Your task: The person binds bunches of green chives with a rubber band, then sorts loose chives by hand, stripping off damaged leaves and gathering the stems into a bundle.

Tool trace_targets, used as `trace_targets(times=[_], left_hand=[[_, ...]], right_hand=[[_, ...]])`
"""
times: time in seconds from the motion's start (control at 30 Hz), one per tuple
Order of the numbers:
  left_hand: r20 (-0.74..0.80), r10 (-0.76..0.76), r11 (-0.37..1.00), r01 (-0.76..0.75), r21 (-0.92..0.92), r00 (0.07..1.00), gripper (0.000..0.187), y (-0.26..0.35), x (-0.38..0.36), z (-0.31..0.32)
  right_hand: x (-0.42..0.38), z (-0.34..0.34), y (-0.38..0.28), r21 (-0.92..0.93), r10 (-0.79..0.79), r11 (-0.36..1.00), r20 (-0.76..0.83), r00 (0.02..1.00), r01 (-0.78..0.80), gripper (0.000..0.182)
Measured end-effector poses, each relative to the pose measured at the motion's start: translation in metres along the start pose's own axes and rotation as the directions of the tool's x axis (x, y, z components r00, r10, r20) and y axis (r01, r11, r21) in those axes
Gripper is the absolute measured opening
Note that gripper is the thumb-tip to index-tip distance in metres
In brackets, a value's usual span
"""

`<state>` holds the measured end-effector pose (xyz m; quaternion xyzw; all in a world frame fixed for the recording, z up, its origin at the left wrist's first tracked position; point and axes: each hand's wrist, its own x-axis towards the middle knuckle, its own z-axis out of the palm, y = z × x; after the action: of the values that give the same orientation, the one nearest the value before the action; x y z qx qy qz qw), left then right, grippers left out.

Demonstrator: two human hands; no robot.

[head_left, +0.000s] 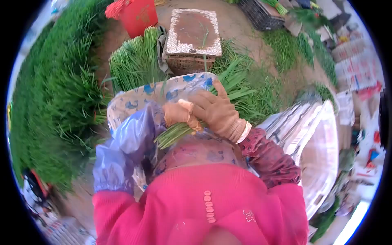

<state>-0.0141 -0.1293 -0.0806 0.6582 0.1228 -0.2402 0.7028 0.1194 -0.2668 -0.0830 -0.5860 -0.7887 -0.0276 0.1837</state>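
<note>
Gripping the chive bundle (179, 132) near the basket (192, 41), my left hand (177, 114) clenches its stems; my right hand (216, 110) wraps fingers (204, 102) over it.

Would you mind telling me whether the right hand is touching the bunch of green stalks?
Touching. The head view shows the right hand laid over the bunch, its gloved fingers wrapped around the stalks with no gap.

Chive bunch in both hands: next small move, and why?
Probably even up the cut ends. Both gloved hands, left hand and right hand, grip the chive bunch over the lap; its stem ends fan out unevenly toward the purple sleeve. I see no tie around it. A short tap or slide would likely square them. More stacked chives lie ahead.
</note>
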Motion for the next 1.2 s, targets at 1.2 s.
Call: trace_targets(times=[1.2], left_hand=[[-0.727, 0.285, 0.168, -0.78, -0.603, 0.624, 0.077, -0.04, 0.035, -0.04]], right_hand=[[0.046, -0.034, 0.102, 0.411, 0.454, 0.582, 0.553, 0.699, -0.702, 0.059]])
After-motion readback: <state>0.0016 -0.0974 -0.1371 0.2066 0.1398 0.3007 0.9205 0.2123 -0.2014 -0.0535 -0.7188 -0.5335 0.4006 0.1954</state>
